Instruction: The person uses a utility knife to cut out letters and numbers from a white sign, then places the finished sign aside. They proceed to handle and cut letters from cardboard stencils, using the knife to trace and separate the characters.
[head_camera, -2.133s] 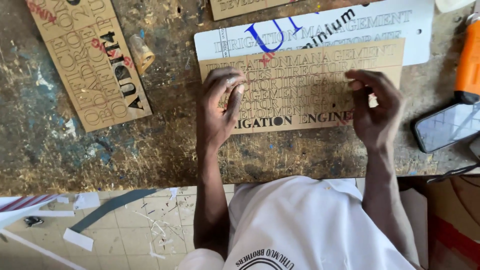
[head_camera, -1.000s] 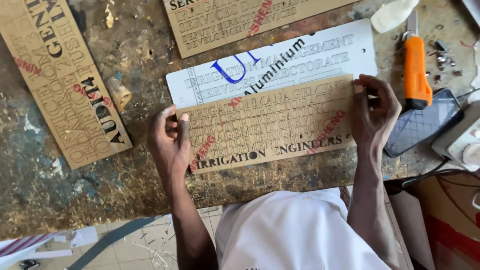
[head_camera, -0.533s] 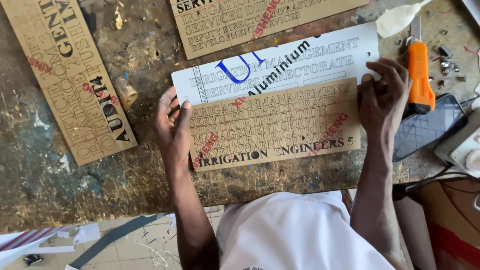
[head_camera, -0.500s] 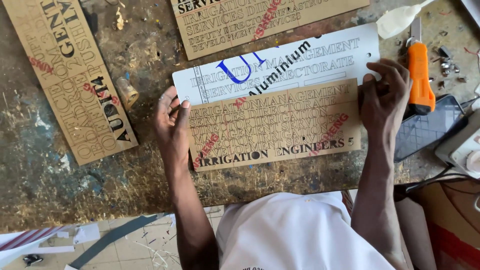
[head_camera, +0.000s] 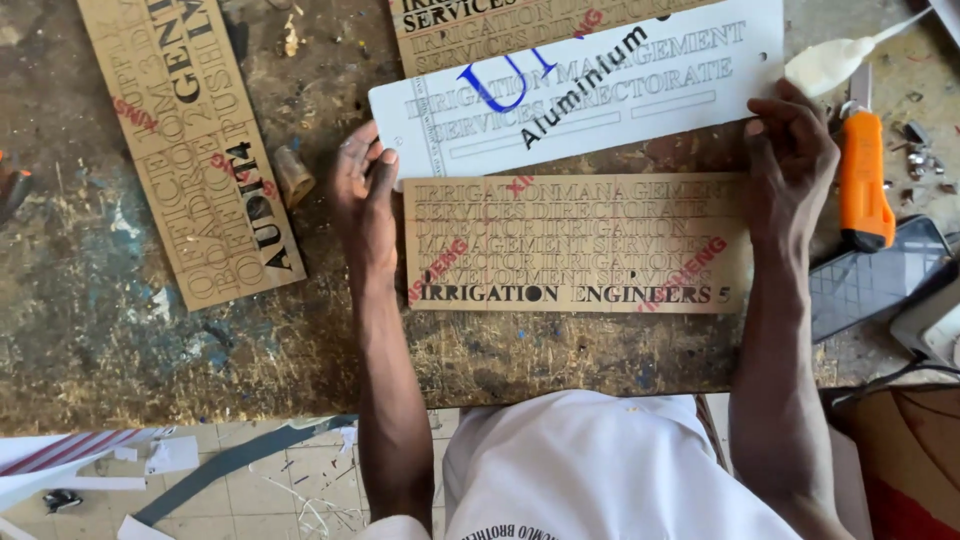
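Tan and engraved with rows of lettering, the rectangular plate (head_camera: 575, 243) lies flat on the worn workbench (head_camera: 90, 330) between both hands. The left hand (head_camera: 365, 195) presses fingers together against its left edge; the right hand (head_camera: 795, 150) curls loosely over its upper right corner (whether it truly grips, I cannot tell). Just above, touching it, sits a white plate (head_camera: 640, 85); an orange utility knife (head_camera: 864, 180) lies right.

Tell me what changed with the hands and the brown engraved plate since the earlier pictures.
The left hand slid off the brown plate's face to its left edge; the right hand climbed to its upper right corner, touching the white plate. The orange knife stayed put.
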